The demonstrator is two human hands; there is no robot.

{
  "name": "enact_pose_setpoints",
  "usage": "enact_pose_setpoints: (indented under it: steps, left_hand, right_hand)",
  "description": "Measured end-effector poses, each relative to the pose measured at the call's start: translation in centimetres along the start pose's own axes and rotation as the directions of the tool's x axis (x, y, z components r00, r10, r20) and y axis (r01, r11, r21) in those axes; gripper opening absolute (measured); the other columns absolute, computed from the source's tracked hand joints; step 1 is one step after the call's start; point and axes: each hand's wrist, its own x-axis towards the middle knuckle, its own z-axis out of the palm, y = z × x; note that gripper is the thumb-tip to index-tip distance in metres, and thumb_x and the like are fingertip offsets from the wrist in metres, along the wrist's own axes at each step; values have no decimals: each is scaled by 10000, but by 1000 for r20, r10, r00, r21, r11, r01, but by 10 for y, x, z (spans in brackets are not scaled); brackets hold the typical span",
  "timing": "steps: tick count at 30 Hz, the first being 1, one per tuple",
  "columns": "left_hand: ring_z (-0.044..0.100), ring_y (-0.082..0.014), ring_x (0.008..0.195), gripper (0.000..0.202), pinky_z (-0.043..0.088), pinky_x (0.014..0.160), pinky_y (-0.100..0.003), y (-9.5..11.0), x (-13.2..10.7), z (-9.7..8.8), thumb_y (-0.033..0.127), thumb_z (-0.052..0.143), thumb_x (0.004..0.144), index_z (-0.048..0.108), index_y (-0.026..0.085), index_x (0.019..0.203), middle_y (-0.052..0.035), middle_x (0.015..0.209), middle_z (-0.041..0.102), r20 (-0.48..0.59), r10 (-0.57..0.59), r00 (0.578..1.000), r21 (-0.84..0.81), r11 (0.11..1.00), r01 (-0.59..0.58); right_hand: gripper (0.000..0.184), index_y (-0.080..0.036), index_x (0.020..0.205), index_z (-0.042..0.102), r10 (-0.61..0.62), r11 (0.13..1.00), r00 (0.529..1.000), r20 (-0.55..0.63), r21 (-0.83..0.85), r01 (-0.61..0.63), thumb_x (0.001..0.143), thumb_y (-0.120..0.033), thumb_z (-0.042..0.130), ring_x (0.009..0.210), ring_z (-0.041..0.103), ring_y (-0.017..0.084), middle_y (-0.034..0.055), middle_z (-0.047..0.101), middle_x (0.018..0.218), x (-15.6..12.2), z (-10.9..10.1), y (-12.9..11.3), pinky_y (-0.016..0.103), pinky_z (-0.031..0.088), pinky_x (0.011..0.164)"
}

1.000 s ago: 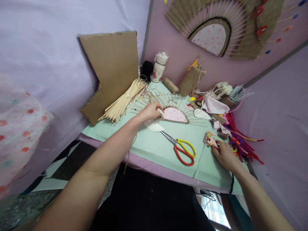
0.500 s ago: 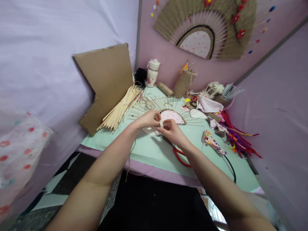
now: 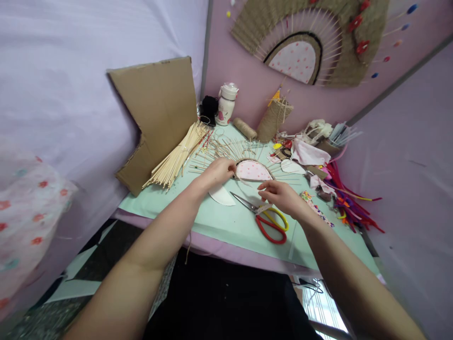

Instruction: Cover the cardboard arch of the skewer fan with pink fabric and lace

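My left hand [image 3: 222, 171] is closed in a pinch at the left corner of a half-round piece with pink-dotted white fabric [image 3: 253, 170] and a brown rim. A thin pale strip [image 3: 244, 182] runs from its fingertips along the piece's straight edge. Thin sticks [image 3: 244, 150] fan out behind the curved rim. My right hand [image 3: 279, 194] hovers to the right, fingers apart, holding nothing I can see. Below it lie scissors [image 3: 271, 229] with red and yellow handles, blades pointing left. A white half-round cutout [image 3: 222, 196] rests under my left wrist.
A bundle of sticks [image 3: 177, 156] lies left, before a cardboard sheet [image 3: 159, 99]. At the back stand a white bottle [image 3: 226, 105] and twine rolls [image 3: 274, 122]. A patterned glue gun [image 3: 320, 211] lies beyond my right forearm, near red and purple pipe cleaners [image 3: 350, 200].
My hands were together over the piece's left corner. The right has moved away to the right and opened, uncovering the scissors; the left stays near the corner.
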Motion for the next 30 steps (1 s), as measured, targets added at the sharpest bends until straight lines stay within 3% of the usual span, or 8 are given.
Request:
enact_pose_setpoints:
  steps: [3,8,13,16,21,25,27,30]
  left_hand:
    - [611,-203,1001,210,450,930,-298,4,1,4,148,558,811,726,183,932,-62,991,705,-9,56,998,60,997,-55]
    - [605,-211,998,193,448,935,-311,9,3,9,169,544,843,733,168,882,-76,961,692,-10,32,999,82,996,-31]
    - [604,-214,967,122,453,912,-311,6,4,11,181,612,795,731,167,818,-62,903,692,-3,51,999,64,997,-50]
    - [597,-215,967,114,448,910,-308,4,4,13,187,619,783,726,171,820,-58,894,691,-7,68,998,68,995,-68]
    - [578,-224,986,132,439,919,-316,3,4,18,198,599,784,710,167,848,-69,910,676,-35,71,997,102,992,-67]
    - [562,-243,1008,146,447,907,-336,2,3,23,227,593,785,685,167,882,-86,949,646,-50,50,998,121,992,-44]
    - [551,-251,1015,153,445,910,-348,2,3,25,230,592,784,672,168,899,-92,972,631,-52,50,997,140,989,-42]
    - [535,-262,1030,155,442,910,-361,4,1,27,231,583,793,654,170,916,-100,996,614,-60,50,997,175,984,-39]
  right_hand:
    - [147,-198,788,658,-130,968,990,-62,-223,113,796,-303,556,662,601,162,26,701,718,-3,-1,6,268,422,633]
    - [171,-192,844,678,-290,912,957,-25,-310,269,839,-287,535,741,610,173,44,715,833,-5,4,1,278,429,698]
    - [189,-191,868,682,-320,854,944,78,-408,323,873,-271,511,769,615,179,53,711,865,-4,2,0,285,432,715]
    - [184,-189,907,679,-358,812,932,60,-473,343,887,-258,509,794,615,190,63,707,879,-9,-1,-4,296,433,738]
    - [207,-173,902,673,-473,644,877,83,-647,409,931,-211,471,859,590,215,91,674,866,-21,3,-10,323,393,779]
    - [215,-177,819,690,-290,514,951,111,-820,252,916,-219,502,893,561,257,117,668,905,-19,0,2,349,340,718]
    - [218,-177,830,699,-239,501,971,-20,-859,106,912,-227,503,924,553,275,134,673,987,-14,-4,5,356,327,713]
    - [208,-176,915,693,-288,567,934,-211,-824,-11,914,-232,493,974,558,281,137,673,1051,-4,-2,-1,364,336,743]
